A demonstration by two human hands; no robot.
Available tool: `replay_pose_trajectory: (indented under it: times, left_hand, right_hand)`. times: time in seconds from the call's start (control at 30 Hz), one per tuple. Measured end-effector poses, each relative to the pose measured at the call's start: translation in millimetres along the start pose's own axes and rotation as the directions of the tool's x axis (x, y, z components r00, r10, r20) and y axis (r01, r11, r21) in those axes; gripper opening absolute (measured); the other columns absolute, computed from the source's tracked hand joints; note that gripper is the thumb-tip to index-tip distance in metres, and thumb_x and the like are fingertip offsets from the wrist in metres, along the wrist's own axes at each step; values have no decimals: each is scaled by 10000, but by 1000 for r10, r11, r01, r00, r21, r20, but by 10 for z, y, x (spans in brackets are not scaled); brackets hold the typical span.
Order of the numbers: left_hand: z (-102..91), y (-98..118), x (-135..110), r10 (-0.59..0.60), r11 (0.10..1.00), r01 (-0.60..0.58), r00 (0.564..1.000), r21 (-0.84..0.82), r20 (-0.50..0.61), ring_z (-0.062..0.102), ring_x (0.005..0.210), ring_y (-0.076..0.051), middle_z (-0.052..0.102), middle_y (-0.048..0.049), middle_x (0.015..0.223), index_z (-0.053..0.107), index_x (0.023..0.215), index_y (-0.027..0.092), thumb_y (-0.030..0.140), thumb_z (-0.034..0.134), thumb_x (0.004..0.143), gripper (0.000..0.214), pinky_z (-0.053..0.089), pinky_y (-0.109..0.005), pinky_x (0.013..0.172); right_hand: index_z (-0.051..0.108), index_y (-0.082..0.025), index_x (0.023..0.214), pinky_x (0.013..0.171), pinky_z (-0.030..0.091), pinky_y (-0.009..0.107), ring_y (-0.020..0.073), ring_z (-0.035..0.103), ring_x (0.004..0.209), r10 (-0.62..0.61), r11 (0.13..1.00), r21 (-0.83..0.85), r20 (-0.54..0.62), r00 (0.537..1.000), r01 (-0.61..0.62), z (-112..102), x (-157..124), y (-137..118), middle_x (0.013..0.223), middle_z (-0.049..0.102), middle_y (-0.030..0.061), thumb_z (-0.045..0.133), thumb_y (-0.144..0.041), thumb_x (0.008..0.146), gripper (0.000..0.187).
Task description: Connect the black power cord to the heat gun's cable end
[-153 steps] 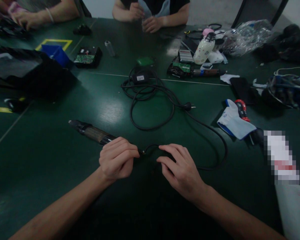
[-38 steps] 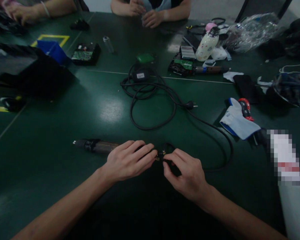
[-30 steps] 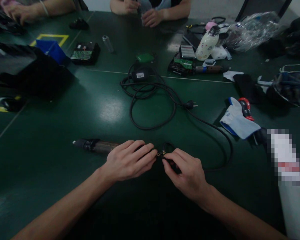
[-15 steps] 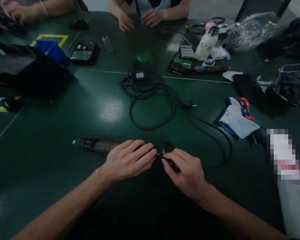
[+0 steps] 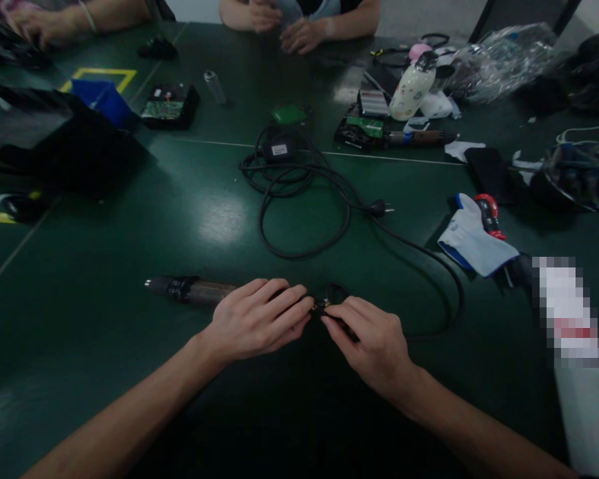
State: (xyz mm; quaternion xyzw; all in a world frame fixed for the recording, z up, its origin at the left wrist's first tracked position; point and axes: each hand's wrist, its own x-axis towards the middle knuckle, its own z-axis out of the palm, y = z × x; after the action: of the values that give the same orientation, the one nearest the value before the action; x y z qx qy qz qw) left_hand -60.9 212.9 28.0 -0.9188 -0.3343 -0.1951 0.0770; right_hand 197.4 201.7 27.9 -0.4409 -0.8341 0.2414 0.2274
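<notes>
A dark, tube-shaped tool [image 5: 192,291] lies flat on the green table [image 5: 130,266], its tip pointing left. My left hand [image 5: 257,320] covers its right end, fingers closed over it. My right hand [image 5: 374,342] pinches the black cable [image 5: 429,263] just where it meets the tool; the fingertips of both hands almost touch at a small metal connector [image 5: 321,307]. The cable loops right, then back to a coil with a plug [image 5: 379,211] and a black power adapter [image 5: 278,150] mid-table.
A white-and-blue glove [image 5: 474,241] with a red-handled tool [image 5: 489,215] lies to the right. Circuit boards [image 5: 364,130], a white bottle [image 5: 413,87], a blue bin [image 5: 104,103] and black bags [image 5: 54,143] stand further back. Other people's hands [image 5: 299,33] rest at the far edge.
Over the last second my hands have stayed almost still, fingertips closing slightly on the connector. Five seconds ago the tool lay slanted and further up-left; it now lies level.
</notes>
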Motion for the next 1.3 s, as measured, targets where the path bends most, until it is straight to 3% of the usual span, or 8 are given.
replay_pose_trajectory:
  times: [1.3]
  left_hand:
    - [-24, -7, 6, 15, 1000, -15, 1000, -4, 7, 704, 1043, -226, 736, -10, 1301, 692, 1266, 212, 344, 725, 944, 350, 550, -360, 828]
  right_hand:
    - [713, -208, 1071, 739, 480, 299, 166, 679, 852, 13, 1000, -9, 10, 1000, -13, -3, 2, -9, 951, 732, 31, 594, -273, 1060, 136]
